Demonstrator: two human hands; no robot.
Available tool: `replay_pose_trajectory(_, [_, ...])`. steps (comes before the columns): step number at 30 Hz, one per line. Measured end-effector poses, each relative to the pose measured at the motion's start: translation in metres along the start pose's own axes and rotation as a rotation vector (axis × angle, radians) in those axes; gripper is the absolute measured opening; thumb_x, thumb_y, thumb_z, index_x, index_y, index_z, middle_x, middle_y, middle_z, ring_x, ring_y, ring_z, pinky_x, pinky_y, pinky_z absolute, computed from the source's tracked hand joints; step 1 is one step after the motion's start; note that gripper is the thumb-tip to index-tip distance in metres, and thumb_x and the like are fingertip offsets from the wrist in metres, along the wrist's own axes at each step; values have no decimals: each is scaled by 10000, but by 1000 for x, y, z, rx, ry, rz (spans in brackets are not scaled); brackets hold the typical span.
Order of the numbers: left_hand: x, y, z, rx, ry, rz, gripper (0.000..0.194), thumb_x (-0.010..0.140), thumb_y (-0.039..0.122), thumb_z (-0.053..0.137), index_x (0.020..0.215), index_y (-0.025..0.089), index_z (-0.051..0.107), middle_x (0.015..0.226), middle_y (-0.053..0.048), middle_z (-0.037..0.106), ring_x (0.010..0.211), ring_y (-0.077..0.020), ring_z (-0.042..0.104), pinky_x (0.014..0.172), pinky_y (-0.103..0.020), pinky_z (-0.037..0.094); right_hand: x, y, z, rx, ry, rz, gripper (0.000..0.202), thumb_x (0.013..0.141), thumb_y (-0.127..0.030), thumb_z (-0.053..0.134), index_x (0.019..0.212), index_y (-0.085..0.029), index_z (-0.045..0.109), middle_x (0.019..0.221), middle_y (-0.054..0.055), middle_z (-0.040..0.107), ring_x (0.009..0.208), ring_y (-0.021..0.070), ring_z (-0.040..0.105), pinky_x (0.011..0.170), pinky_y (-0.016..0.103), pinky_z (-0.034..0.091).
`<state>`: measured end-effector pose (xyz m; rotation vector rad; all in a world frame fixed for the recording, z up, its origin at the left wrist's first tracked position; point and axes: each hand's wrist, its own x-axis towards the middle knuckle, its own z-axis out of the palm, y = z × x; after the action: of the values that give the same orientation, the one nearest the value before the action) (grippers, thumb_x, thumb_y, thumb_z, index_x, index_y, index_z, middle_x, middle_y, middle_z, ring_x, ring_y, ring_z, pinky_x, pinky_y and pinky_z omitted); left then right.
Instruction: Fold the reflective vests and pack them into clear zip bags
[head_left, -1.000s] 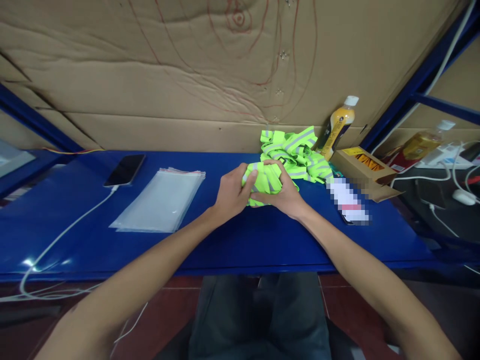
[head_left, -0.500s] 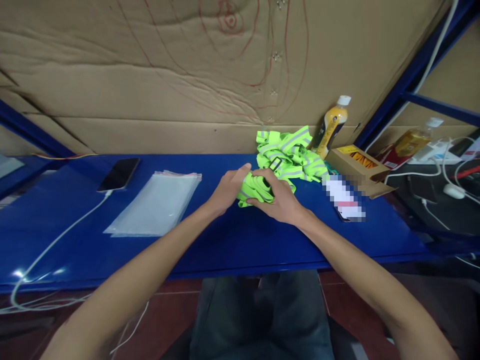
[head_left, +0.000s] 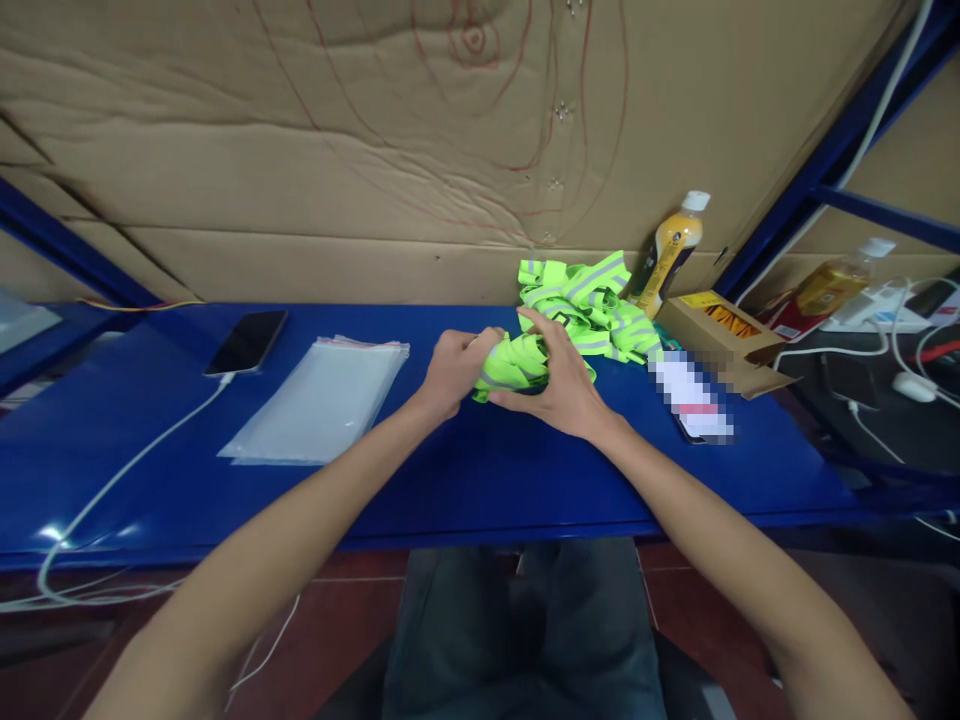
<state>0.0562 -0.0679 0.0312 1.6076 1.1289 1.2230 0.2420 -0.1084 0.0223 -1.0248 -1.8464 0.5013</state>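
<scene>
A wadded bundle of neon yellow-green reflective strap with grey stripes is between my two hands, just over the blue table. My left hand is closed on the bundle's left end, its thumb on top. Around the right end curves my right hand, with the thumb along the lower edge and the index finger raised over the top; its other fingertips are hidden. Directly behind lies a loose heap of the same reflective straps.
Left of my hands lie a stack of clear plastic bags and a phone on a white cable. To the right are a yellow drink bottle, an open cardboard box and another phone. Cardboard stands behind the table.
My right hand has spread its fingers wider around the bundle, with the index finger lifted. My left hand has curled more tightly on its end. The view has shifted slightly.
</scene>
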Motion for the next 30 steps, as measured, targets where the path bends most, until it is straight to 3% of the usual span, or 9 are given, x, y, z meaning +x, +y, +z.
replay_pose_trajectory(2, [-2, 1, -4, 190, 133, 175, 446, 950, 471, 652, 605, 192, 599, 558, 12, 505, 552, -141, 485, 567, -287, 386, 2, -3, 6, 284, 55, 186, 996, 768, -674, 917, 1581, -323, 459, 1570, 147, 536, 1394, 357, 592, 1148, 583, 568])
replay_pose_trajectory(4, [-4, 1, -7, 395, 219, 446, 339, 979, 424, 658, 748, 183, 716, 696, -22, 665, 668, -174, 615, 673, -309, 485, 5, -6, 10, 636, 75, 408, 852, 821, -779, 806, 1482, -337, 500, 1500, 116, 580, 1286, 313, 659, 989, 532, 669])
replay_pose_trajectory(7, [-6, -7, -8, 552, 194, 838, 189, 983, 370, 684, 957, 203, 768, 1007, -96, 807, 930, -242, 746, 874, -379, 596, 6, -11, 16, 972, 56, 610, 682, 857, -820, 738, 1294, -323, 576, 1348, 57, 666, 1126, 259, 721, 830, 471, 720])
replay_pose_trajectory(9, [-7, -14, -5, 601, 147, 979, 171, 987, 375, 701, 1019, 219, 762, 1062, -111, 813, 1002, -267, 755, 923, -421, 618, 4, -14, 20, 1004, 81, 639, 646, 836, -782, 794, 1236, -313, 600, 1271, 35, 693, 1043, 232, 733, 788, 447, 724])
replay_pose_trajectory(13, [-9, -23, 2, 591, 166, 898, 287, 1095, 384, 590, 1210, 197, 774, 1279, -161, 788, 1169, -279, 750, 1028, -445, 606, -2, -13, 28, 875, 203, 547, 565, 868, -727, 794, 1211, -313, 625, 1201, 25, 713, 1028, 225, 733, 813, 410, 704])
replay_pose_trajectory(17, [-10, -18, 6, 508, 191, 707, 458, 1106, 467, 597, 1437, 175, 718, 1430, -179, 733, 1272, -277, 732, 1090, -408, 583, -4, -3, 30, 581, 376, 341, 473, 934, -666, 751, 1202, -280, 696, 1241, 44, 728, 1206, 246, 692, 1029, 389, 621])
replay_pose_trajectory(21, [-11, -10, 5, 413, 196, 655, 381, 1051, 477, 707, 1290, 187, 770, 1175, -106, 807, 1047, -231, 763, 966, -356, 598, -4, -4, 26, 505, 313, 309, 497, 951, -688, 716, 1233, -280, 692, 1212, 55, 745, 1170, 262, 704, 1045, 419, 598])
replay_pose_trajectory(25, [-12, -12, 5, 457, 256, 751, 315, 1082, 499, 658, 1130, 199, 741, 1066, -96, 772, 1015, -238, 724, 905, -374, 586, -4, -11, 24, 561, 240, 291, 679, 788, -597, 913, 1342, -286, 672, 1453, 68, 683, 1342, 276, 643, 1154, 439, 553])
replay_pose_trajectory(30, [-15, -17, 6, 478, 240, 769, 300, 1111, 472, 595, 1149, 193, 698, 1113, -119, 758, 1055, -245, 718, 931, -382, 577, -4, -6, 23, 695, 145, 317, 719, 771, -547, 933, 1394, -322, 655, 1384, 41, 707, 1184, 241, 694, 974, 391, 623])
